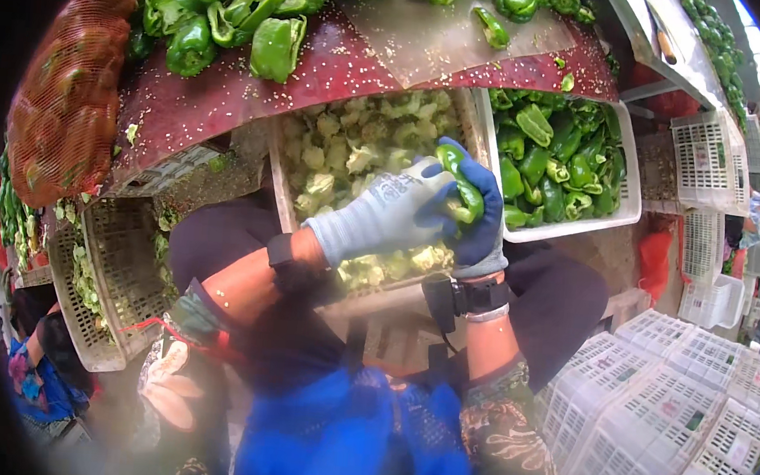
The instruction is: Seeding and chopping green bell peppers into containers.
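Note:
A glossy green pepper (pixel 463 186) is held upright in my right hand (pixel 490 206), whose blue-gloved fingers wrap round its far and right sides. My left hand (pixel 392 203), in a grey glove with blue fingers, is closed against the pepper's left side. Its fingertips are hidden, so I cannot see what they pinch. Both hands are over a crate (pixel 279 176) of pale pepper cores and seeds (pixel 326 131). To the right of my hands, a white crate (pixel 635 191) holds green pepper pieces (pixel 565 154), some of them cut open.
Beyond the crates, green peppers (pixel 228 11) lie on a seed-strewn red tabletop (pixel 203 99). A red mesh sack (pixel 70 88) bulges at the far left. A knife (pixel 662 38) lies on a ledge at the upper right. White crates (pixel 662 403) are stacked at the lower right, others (pixel 115 261) at left.

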The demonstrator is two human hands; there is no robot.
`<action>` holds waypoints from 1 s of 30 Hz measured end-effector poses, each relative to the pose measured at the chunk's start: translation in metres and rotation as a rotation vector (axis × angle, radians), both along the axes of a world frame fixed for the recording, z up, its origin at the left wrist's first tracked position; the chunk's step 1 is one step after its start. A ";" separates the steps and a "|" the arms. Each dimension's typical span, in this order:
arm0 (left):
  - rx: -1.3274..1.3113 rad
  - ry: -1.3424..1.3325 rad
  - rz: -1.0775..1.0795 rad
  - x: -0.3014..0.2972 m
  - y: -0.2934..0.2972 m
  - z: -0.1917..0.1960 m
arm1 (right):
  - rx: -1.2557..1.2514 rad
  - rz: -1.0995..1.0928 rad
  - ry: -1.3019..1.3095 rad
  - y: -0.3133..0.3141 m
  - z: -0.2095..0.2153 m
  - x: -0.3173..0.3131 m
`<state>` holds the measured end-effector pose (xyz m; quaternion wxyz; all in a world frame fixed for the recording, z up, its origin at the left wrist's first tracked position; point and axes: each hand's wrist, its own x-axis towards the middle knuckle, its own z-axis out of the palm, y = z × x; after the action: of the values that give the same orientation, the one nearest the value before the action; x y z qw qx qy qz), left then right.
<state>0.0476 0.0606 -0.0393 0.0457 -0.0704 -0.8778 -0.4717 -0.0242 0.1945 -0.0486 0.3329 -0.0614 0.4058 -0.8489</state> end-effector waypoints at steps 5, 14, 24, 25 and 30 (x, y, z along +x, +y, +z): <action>-0.141 -0.098 0.094 -0.002 0.009 0.001 | -0.057 -0.011 -0.312 0.007 -0.015 -0.001; 0.148 0.084 0.329 -0.010 -0.032 0.027 | -0.376 -0.254 -0.485 0.032 -0.026 -0.022; 0.074 -0.421 0.137 -0.006 -0.065 0.024 | -0.613 -0.039 -0.561 0.040 -0.015 -0.014; 0.560 -0.533 0.048 -0.009 -0.053 0.033 | -0.515 -0.114 -0.540 0.047 -0.009 -0.016; 0.769 -0.488 0.035 -0.015 -0.037 0.034 | 0.155 0.020 -0.213 0.063 -0.025 -0.006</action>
<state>0.0324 0.0237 -0.0055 -0.1316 0.0795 -0.6250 -0.7654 -0.0303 0.2579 -0.0734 0.3863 0.0511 0.4319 -0.8134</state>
